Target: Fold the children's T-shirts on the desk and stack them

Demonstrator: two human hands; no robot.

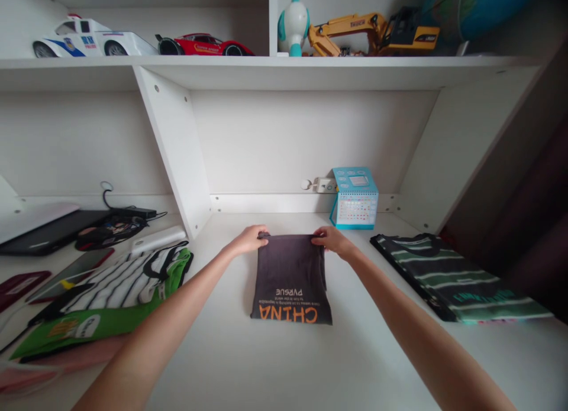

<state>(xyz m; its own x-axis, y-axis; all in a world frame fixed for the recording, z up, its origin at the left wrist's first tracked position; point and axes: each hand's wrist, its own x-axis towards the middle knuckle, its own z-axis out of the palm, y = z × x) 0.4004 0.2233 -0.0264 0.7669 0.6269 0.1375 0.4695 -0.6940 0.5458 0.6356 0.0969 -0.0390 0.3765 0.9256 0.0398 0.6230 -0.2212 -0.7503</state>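
Note:
A folded dark grey shirt (290, 278) with orange "CHINA" lettering lies on the white desk (275, 363) in front of me. My left hand (249, 239) pinches its far left corner. My right hand (332, 239) pinches its far right corner. Both hands are closed on the fabric's far edge, and the shirt rests flat on the desk.
A folded dark green striped shirt (452, 278) lies at the right. A pile of striped and green clothes (106, 298) sits at the left, beside a laptop (44, 227) and cables. A teal calendar box (355, 198) stands at the back. Toy cars (93, 38) and a toy excavator (373, 32) fill the upper shelf.

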